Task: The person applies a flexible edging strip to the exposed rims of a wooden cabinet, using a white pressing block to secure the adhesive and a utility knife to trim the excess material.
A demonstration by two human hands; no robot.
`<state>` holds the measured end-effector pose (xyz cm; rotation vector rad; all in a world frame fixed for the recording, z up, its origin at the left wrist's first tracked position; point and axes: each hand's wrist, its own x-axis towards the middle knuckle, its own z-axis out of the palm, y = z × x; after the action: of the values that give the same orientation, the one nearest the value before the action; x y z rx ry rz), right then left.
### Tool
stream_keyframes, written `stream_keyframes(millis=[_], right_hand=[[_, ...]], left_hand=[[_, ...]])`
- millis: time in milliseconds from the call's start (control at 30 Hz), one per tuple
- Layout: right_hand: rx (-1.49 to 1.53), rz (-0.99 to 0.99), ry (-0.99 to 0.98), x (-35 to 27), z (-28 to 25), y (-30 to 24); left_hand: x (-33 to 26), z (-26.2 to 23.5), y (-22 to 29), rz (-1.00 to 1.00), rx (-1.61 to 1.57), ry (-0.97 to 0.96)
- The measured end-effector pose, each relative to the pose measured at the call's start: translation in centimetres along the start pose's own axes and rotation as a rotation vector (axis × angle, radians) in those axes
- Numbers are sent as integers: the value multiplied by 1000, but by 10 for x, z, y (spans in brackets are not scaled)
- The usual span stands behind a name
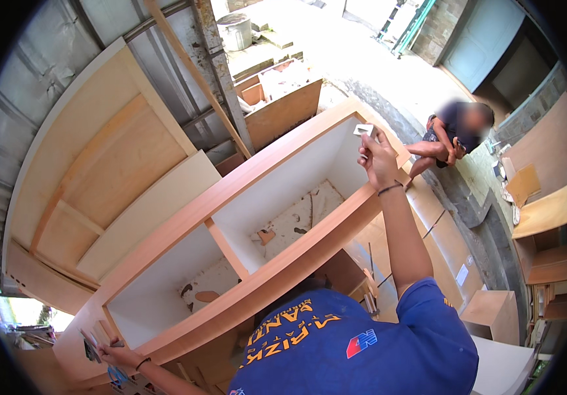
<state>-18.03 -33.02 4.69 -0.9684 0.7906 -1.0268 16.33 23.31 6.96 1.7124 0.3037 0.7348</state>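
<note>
Two hands on an open cabinet frame.
Right hand (377,158) pinches a small white piece (364,130) above the cabinet (283,263) end; left hand (116,355) grips a dark tool (91,345) at the opposite corner.

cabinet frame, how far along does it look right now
Done: the cabinet frame is assembled, with wood-tone outer faces, white inner faces and a divider splitting it into two bays. In hand: the right hand holds a small white piece at the far end, while the left hand rests at the near end. Left: both bays are open with no back fitted, scraps on the floor show through, and loose boards lie around.
</note>
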Motion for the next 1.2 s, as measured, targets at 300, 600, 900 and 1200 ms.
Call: stream_keyframes(millis=[300,600,900,1200], right_hand=[[-101,75,279,57,0,35],[-322,-125,711,111,23,65],[-466,-349,699,124,20,65],[-757,-389,795,131,11,73]], left_hand=[[-30,11,-53,415,424,-251],[-66,3,-44,295,471,-539],[-61,5,-43,376,522,-701],[-64,17,-39,257,551,-723]])
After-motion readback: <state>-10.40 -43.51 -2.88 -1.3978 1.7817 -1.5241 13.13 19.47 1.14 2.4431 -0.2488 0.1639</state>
